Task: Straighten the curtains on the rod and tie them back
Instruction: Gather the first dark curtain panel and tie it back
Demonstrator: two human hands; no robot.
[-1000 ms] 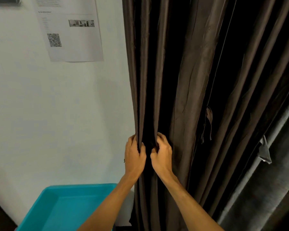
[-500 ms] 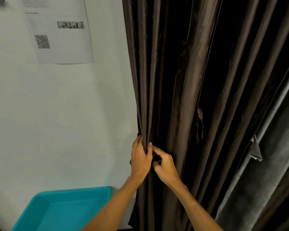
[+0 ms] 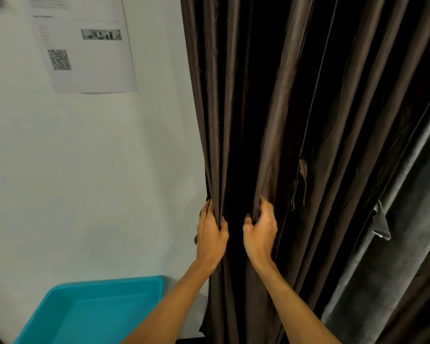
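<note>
Two grips, left hand (image 3: 211, 235) and right hand (image 3: 260, 232), clamp curtain (image 3: 279, 95) folds near teal tub (image 3: 104, 285).

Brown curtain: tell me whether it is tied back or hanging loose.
Hanging loose. The brown curtain falls in straight vertical folds, no band round it; left hand and right hand each grip a separate fold.

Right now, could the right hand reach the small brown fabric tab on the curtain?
Probably yes: the small brown fabric tab hangs above-right of the right hand, nothing between; its fingers must first release the dark brown curtain.
</note>
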